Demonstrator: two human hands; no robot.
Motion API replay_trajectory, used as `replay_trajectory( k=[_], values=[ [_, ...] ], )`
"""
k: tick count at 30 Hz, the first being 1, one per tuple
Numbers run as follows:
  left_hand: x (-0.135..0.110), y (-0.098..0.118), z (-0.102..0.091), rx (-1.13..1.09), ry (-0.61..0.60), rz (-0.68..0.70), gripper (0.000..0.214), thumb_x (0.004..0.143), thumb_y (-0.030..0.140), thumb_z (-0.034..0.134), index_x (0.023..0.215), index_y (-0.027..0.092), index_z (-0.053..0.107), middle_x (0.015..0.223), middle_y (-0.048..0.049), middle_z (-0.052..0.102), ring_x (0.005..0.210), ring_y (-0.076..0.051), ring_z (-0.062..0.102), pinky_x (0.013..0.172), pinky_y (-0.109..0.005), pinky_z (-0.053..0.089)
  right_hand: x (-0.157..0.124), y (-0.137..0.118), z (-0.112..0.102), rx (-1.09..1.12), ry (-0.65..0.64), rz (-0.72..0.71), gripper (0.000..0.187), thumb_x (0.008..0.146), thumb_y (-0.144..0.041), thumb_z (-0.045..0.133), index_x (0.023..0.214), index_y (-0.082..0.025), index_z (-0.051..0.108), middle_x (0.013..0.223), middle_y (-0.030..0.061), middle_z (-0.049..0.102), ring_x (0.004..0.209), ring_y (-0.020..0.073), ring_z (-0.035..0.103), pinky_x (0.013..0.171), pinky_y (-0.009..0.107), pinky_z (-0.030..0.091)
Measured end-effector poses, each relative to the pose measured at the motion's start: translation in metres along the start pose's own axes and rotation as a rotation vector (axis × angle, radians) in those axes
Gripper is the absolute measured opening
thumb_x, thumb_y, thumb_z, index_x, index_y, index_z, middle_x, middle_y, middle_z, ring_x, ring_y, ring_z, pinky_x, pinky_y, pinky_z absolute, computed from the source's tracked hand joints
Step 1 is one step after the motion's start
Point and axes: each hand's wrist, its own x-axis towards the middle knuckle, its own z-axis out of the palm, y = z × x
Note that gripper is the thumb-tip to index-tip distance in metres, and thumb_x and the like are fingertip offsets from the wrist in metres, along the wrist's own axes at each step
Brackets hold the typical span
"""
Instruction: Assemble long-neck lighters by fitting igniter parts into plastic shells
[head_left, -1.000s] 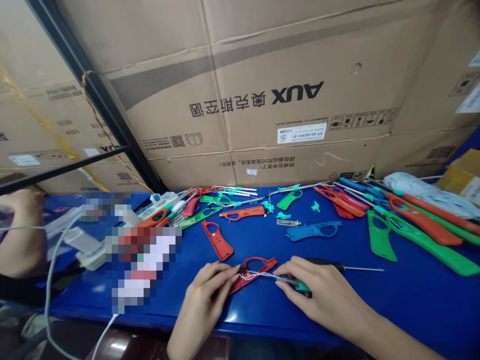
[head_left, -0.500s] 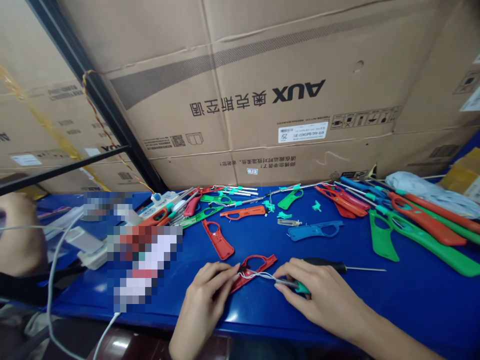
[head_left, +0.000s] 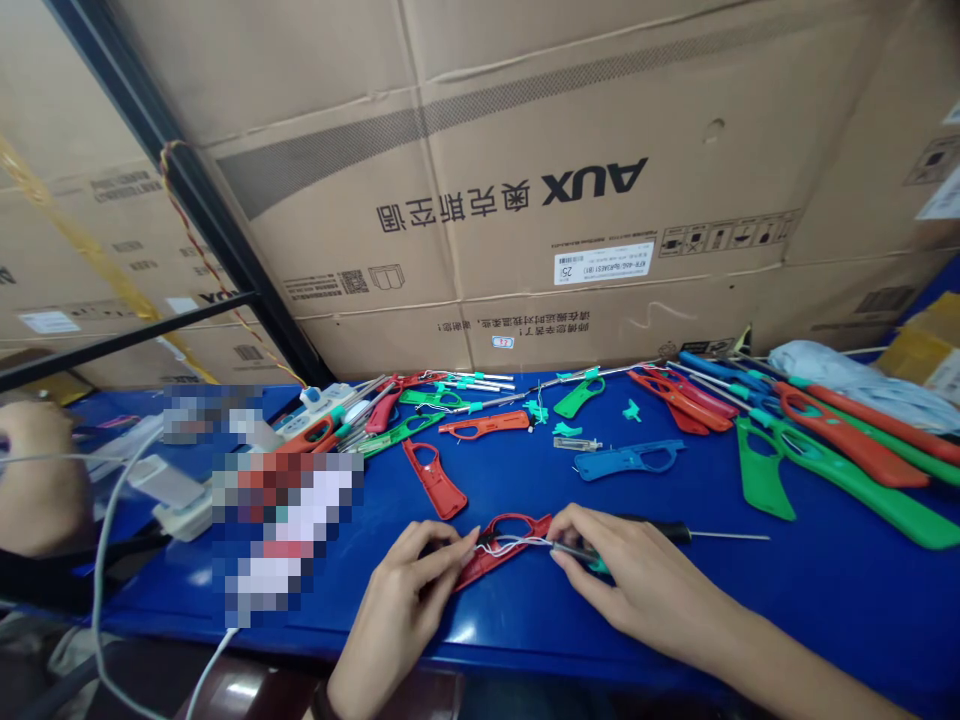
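A red lighter handle half (head_left: 477, 575), with a ring-shaped trigger opening, lies on the blue table in front of me. Over its middle, my left hand (head_left: 401, 600) pinches a small black part (head_left: 487, 538) that is mostly hidden by the fingertips. Thin white wires (head_left: 517, 542) run from there to the right. My right hand (head_left: 626, 565) grips a grey metal tube (head_left: 574, 551) with a green piece at its far end, partly covered by the fingers. Just behind that hand lies a screwdriver (head_left: 727, 536) with a black handle.
Loose handle halves in red (head_left: 437, 480), blue (head_left: 631, 461) and green (head_left: 763, 470) lie beyond my hands. A lighter pile (head_left: 862, 430) is at right. Power strips (head_left: 184, 515) and a white cable (head_left: 105, 540) sit left, near another person's hand (head_left: 45, 480). A cardboard box (head_left: 480, 120) stands behind.
My right hand has shifted slightly left with the metal tube, so its fingers now cover the red handle half's right tip. My left hand keeps its pinch in nearly the same place.
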Motion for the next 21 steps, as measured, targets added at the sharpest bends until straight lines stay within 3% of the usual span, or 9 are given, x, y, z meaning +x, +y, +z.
replay_trajectory(
  k=[4, 9, 13, 21],
  values=[
    [0.003, 0.004, -0.001, 0.104, 0.035, 0.052, 0.032, 0.093, 0.025, 0.044, 0.119, 0.029, 0.062, 0.090, -0.0061, 0.064, 0.078, -0.017, 0.061, 0.068, -0.027, 0.053, 0.005, -0.002, -0.002, -0.009, -0.029, 0.003, 0.011, 0.091, -0.030, 0.047, 0.097, -0.026, 0.056, 0.092, -0.0016, 0.068, 0.081, 0.0175, 0.065, 0.066, 0.027, 0.045],
    [0.003, 0.007, -0.002, 0.229, 0.055, 0.138, 0.031, 0.094, 0.027, 0.043, 0.119, 0.029, 0.061, 0.087, -0.0053, 0.065, 0.074, -0.017, 0.060, 0.067, -0.029, 0.052, 0.020, -0.006, -0.003, -0.112, -0.018, 0.052, 0.020, 0.090, -0.041, 0.049, 0.093, -0.028, 0.064, 0.070, -0.0030, 0.069, 0.063, 0.0170, 0.064, 0.054, 0.024, 0.034],
    [0.001, 0.005, 0.004, 0.116, 0.043, 0.076, 0.028, 0.094, 0.026, 0.045, 0.116, 0.027, 0.063, 0.093, -0.0045, 0.065, 0.080, -0.016, 0.062, 0.070, -0.026, 0.053, 0.030, -0.007, 0.002, -0.157, -0.035, 0.042, 0.017, 0.089, -0.030, 0.050, 0.084, -0.025, 0.065, 0.059, -0.0032, 0.063, 0.054, 0.0142, 0.058, 0.049, 0.023, 0.024],
    [0.000, 0.006, 0.012, -0.022, 0.066, -0.067, 0.022, 0.091, 0.025, 0.052, 0.107, 0.027, 0.066, 0.094, -0.0024, 0.066, 0.085, -0.016, 0.063, 0.075, -0.024, 0.053, 0.029, -0.003, 0.017, -0.033, -0.042, 0.126, 0.014, 0.095, -0.024, 0.033, 0.091, -0.019, 0.045, 0.059, -0.0021, 0.059, 0.050, 0.0153, 0.056, 0.048, 0.023, 0.024]
  ],
)
